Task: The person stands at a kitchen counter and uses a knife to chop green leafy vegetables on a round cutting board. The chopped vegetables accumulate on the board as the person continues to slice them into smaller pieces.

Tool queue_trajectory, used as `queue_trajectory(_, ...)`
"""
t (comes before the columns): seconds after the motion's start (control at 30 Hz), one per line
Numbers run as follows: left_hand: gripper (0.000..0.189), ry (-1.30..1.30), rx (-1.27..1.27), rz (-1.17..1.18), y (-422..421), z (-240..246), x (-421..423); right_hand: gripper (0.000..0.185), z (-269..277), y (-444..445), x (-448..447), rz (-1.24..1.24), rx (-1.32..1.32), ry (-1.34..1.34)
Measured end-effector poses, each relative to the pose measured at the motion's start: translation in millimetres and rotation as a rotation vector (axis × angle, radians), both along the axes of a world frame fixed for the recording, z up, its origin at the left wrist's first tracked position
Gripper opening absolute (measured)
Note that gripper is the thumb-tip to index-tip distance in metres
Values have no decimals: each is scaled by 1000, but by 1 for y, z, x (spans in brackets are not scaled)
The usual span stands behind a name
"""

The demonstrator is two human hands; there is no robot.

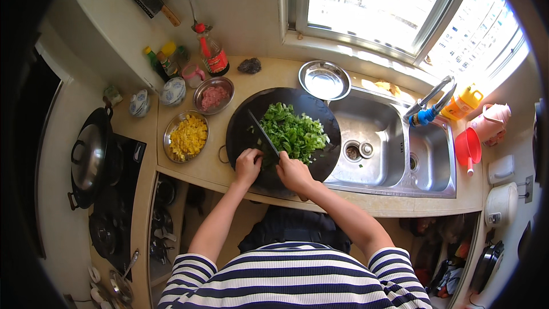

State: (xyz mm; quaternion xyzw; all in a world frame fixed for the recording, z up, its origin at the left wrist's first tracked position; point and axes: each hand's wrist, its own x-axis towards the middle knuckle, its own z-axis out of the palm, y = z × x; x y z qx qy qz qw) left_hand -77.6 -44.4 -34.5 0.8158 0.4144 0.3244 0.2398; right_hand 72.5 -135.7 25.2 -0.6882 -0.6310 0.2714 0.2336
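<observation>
Chopped leafy greens (294, 131) lie heaped on a round black cutting board (242, 116). My right hand (294, 171) is closed around a knife, mostly hidden by the hand; its dark blade (263, 132) slants up and to the left along the heap's left edge. My left hand (248, 165) is at the board's lower left edge, left of the knife, fingers bent; whether it pinches anything is unclear. Left of the board, a metal bowl holds yellow scrambled egg (188, 137). Behind it, another metal bowl holds raw minced meat (214, 96).
A double steel sink (407, 137) adjoins the board at right, with an empty metal bowl (324, 80) behind. A soy sauce bottle (212, 53) and lidded porcelain jars (173, 91) stand at back left. A lidded wok (89, 154) is on the black cooktop (128, 176) at far left.
</observation>
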Motion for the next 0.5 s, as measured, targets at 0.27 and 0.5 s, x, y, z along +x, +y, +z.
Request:
queue_trajectory(0.27,9,-18,-22,77,56,5,19,20,32,-18,65,-150,164,46)
queue_trajectory(0.5,22,40,-107,-107,106,1,59,22,8,-31,120,-347,58,-235)
